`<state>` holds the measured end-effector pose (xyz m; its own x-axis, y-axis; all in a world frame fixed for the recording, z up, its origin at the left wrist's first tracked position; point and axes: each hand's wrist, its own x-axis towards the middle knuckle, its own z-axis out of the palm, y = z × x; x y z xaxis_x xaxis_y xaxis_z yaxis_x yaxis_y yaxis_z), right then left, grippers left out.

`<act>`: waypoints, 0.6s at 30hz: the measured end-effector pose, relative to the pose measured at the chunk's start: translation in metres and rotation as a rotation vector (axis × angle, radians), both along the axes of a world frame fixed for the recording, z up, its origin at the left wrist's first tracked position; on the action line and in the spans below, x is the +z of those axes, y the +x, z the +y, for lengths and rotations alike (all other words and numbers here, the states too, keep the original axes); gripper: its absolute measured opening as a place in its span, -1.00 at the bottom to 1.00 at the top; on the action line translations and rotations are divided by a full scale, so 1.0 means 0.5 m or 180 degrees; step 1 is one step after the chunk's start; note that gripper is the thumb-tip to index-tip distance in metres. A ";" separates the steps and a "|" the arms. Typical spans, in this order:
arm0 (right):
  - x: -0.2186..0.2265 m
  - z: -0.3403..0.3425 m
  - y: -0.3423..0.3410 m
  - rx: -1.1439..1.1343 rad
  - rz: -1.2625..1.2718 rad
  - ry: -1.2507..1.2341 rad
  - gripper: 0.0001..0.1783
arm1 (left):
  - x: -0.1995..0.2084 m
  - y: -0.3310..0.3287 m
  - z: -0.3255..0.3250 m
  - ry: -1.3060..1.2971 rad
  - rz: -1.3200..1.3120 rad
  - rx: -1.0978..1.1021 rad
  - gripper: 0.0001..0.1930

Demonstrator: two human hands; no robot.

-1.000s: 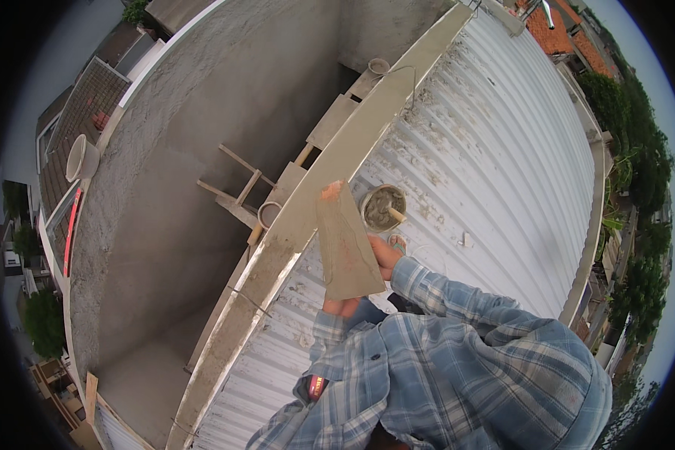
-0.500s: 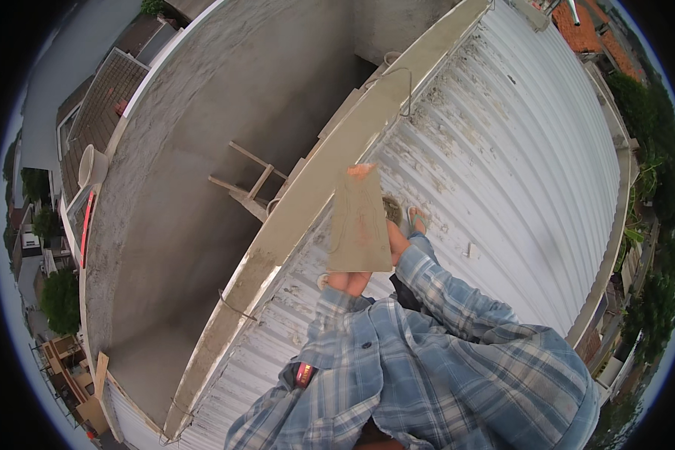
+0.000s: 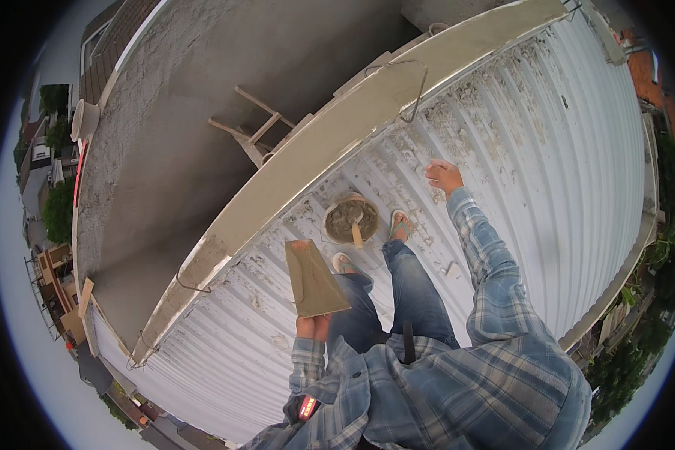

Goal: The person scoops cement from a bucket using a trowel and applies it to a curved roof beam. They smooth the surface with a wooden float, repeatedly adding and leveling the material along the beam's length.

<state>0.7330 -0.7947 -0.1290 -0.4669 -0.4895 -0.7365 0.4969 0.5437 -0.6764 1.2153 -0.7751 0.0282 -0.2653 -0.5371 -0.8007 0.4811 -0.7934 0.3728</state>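
Observation:
My left hand (image 3: 313, 328) grips a plastering float (image 3: 312, 281) from behind its lower edge. The float's flat face is smeared with wet grey mortar, with a reddish patch along its top edge. Stretched out to the right, my right hand (image 3: 444, 176) hangs over the metal roof with nothing in it, its fingers loosely bent and apart. Between the hands, near my feet, stands a round bucket (image 3: 328, 224) with grey mortar inside. A trowel's wooden handle (image 3: 357, 236) sticks out of the mortar, its blade mostly hidden.
Ribbed metal roofing (image 3: 532, 165) spattered with mortar lies under my sandalled feet. A long mortar-topped ledge (image 3: 277, 187) with bent wire hooks (image 3: 420, 94) runs beside it. Beyond that drops a deep grey recess holding a wooden frame (image 3: 262, 127). A pale bucket (image 3: 85, 120) sits on the far wall.
My right hand has let go of the float and swung out to the right. The float has moved left and lower in my left hand, uncovering the bucket and trowel handle.

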 end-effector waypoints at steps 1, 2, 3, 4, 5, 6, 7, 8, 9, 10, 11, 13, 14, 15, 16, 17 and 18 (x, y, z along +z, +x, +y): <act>-0.039 -0.044 -0.035 0.0119 0.0288 -0.0111 -0.45 | 0.004 -0.006 0.007 0.0048 -0.0263 -0.0073 -0.63; -0.082 -0.079 -0.070 0.0255 0.0616 -0.0181 -0.39 | -0.004 -0.011 0.024 0.0142 -0.0484 -0.0135 -0.64; -0.126 -0.112 -0.097 0.0241 0.1018 -0.0195 -0.38 | -0.015 -0.014 0.041 0.0236 -0.0705 -0.0210 -0.65; -0.165 -0.150 -0.114 0.0240 0.1433 -0.0227 -0.36 | -0.037 -0.009 0.056 0.0168 -0.0735 -0.0360 -0.65; -0.194 -0.185 -0.128 0.0178 0.1768 -0.0239 -0.39 | -0.060 0.002 0.067 0.0096 -0.0759 -0.0516 -0.66; -0.214 -0.216 -0.129 0.0120 0.2089 -0.0261 -0.41 | -0.080 0.011 0.070 0.0021 -0.0799 -0.0666 -0.66; -0.232 -0.235 -0.126 0.0090 0.1947 -0.0310 -0.42 | -0.098 0.011 0.066 -0.0056 -0.0927 -0.0906 -0.67; -0.241 -0.259 -0.125 0.0062 0.1820 -0.0384 -0.44 | -0.112 0.007 0.060 -0.0159 -0.1042 -0.1132 -0.67; -0.245 -0.278 -0.132 0.0037 0.1701 -0.0452 -0.46 | -0.135 0.001 0.057 -0.0259 -0.1148 -0.1358 -0.67; -0.252 -0.293 -0.123 -0.0068 0.1420 -0.0620 -0.50 | -0.165 0.001 0.052 -0.0348 -0.1292 -0.1478 -0.67; -0.254 -0.305 -0.105 -0.0152 0.1097 -0.0761 -0.54 | -0.197 -0.002 0.045 -0.0399 -0.1466 -0.1585 -0.67; -0.249 -0.290 -0.080 -0.0454 0.1009 -0.1010 -0.58 | -0.271 0.017 0.040 -0.0355 -0.1328 -0.1579 -0.65; -0.264 -0.245 -0.075 -0.0384 0.1010 -0.0941 -0.58 | -0.309 -0.009 0.026 -0.0480 -0.1360 -0.1804 -0.63; -0.258 -0.252 -0.111 -0.0354 0.1174 -0.1066 -0.58 | -0.334 -0.048 0.012 -0.0554 -0.1797 -0.1825 -0.57; -0.249 -0.266 -0.113 -0.0226 0.1121 -0.1002 -0.53 | -0.381 -0.050 0.006 -0.0525 -0.2197 -0.1936 -0.50; -0.244 -0.264 -0.088 -0.0094 0.1022 -0.0906 -0.49 | -0.447 -0.019 0.004 -0.1103 -0.2580 -0.2282 -0.46; -0.235 -0.251 -0.086 0.0047 0.1095 -0.0857 -0.49 | -0.475 -0.043 -0.009 -0.1325 -0.3043 -0.2436 -0.52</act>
<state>0.6898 -0.9200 -0.2467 -0.6542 -0.6512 -0.3846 0.2115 0.3307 -0.9197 1.1938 -0.7799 -0.2091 -0.0325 -0.7571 -0.6525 -0.6341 -0.4890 0.5990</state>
